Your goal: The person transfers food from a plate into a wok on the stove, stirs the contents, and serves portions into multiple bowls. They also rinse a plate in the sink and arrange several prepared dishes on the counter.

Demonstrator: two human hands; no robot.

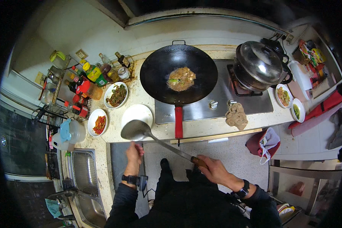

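Observation:
My right hand point(215, 170) grips the wooden handle of a long metal wok ladle point(171, 148). The ladle's bowl, in front of me, covers the near part of a white plate point(138, 112) on the counter. Just below that bowl is my left hand point(134, 154), fingers curled; whether it touches the ladle or holds anything is unclear. Beyond sits a black wok point(156, 77) with a red handle, over the stove. Glassy brown noodles point(181, 79) with pale pieces and a bit of green lie in its middle.
A lidded steel pot point(258, 68) stands on the right burner. A crumpled brown cloth point(236, 116) hangs over the front edge. Bowls of cooked greens point(116, 95) and red peppers point(98, 124) stand left, near seasoning bottles point(94, 72). A sink point(85, 173) is at lower left.

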